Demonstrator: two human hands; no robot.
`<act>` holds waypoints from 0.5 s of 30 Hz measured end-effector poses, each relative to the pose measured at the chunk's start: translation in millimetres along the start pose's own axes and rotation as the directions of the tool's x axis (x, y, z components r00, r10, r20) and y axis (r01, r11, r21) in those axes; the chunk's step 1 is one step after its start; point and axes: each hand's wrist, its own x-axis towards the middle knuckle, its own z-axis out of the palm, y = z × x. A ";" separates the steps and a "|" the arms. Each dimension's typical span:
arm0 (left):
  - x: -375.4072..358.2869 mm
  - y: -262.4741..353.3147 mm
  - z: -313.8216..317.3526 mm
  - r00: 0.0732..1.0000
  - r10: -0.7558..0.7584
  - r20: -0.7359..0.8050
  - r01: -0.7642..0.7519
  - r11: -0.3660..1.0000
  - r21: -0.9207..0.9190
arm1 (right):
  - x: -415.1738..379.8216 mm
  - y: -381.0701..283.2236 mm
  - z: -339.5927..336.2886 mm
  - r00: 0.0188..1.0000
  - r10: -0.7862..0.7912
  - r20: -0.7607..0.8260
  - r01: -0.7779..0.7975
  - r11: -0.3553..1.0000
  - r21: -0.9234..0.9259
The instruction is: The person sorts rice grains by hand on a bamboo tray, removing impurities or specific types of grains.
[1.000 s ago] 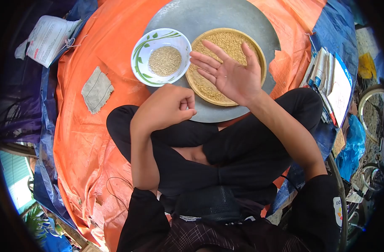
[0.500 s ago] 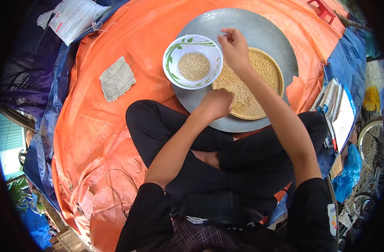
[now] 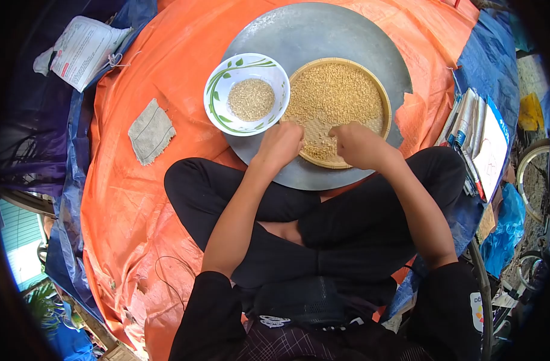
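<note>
A round woven tray (image 3: 388, 114) of golden grain (image 3: 338, 90) rests on a large grey metal disc (image 3: 311, 24). Left of it, a white bowl with green leaf patterns (image 3: 215, 99) holds paler grain (image 3: 251, 100). My left hand (image 3: 282, 143) is closed at the tray's lower left edge, just below the bowl; whatever its fingers hold is hidden. Over the lower part of the tray is my right hand (image 3: 360, 146), its fingers drawn together and pointing left at the grain; anything between them is too small to make out.
An orange tarp (image 3: 130, 204) lies under the disc, with a grey cloth piece (image 3: 151, 132) on its left. A white printed sack (image 3: 85, 51) sits at the upper left. Papers and rolled items (image 3: 473, 138) stand at the right, near a bicycle wheel (image 3: 530, 180).
My right hand has moved down from above the tray's upper left edge to its lower part. My left hand remains near the lower left edge. The whole view has shifted slightly.
</note>
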 end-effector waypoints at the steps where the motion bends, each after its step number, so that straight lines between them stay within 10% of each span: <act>1: -0.3 1.2 -1.4 1.000 0.004 0.006 -0.004 1.000 0.013 | -0.2 6.9 5.8 0.994 0.002 -0.113 -0.019 0.989 -0.146; 5: -0.3 4.4 4.8 1.000 0.026 0.004 -0.026 0.999 0.021 | -3.7 21.3 -5.8 0.979 0.199 -0.050 -0.205 0.950 -0.237; 15: -1.7 11.9 -9.9 0.994 0.037 -0.102 -0.048 0.993 -0.110 | -3.6 12.7 4.9 0.991 0.012 -0.131 -0.026 0.994 -0.105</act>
